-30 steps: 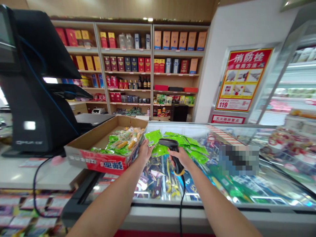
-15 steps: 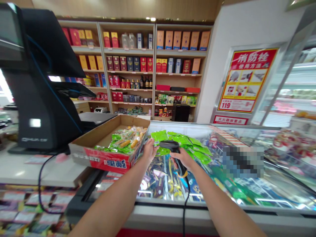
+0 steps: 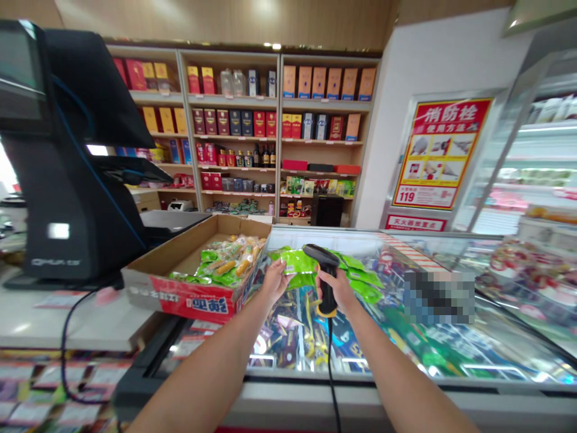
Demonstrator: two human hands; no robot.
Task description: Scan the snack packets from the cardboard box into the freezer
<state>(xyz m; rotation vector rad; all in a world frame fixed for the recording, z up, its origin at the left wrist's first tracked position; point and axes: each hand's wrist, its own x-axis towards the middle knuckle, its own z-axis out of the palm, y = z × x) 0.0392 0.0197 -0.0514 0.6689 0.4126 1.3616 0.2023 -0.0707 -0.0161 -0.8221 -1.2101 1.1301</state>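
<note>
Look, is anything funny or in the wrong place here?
Yes, a little. Green packets seem to lie loose on the freezer's glass lid, outside their box. The box looks oddly perched across the counter and the freezer edge, not sitting flat on one.

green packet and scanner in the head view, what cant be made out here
All in the head view:
The green packet: its print is too small and shiny to read, and the left hand covers its lower edge.
The barcode scanner: its window points away, and the right hand wraps the grip.
The pixelated patch: blurred, hiding whatever lies there.
The till screen: cut off by the left edge.
</note>
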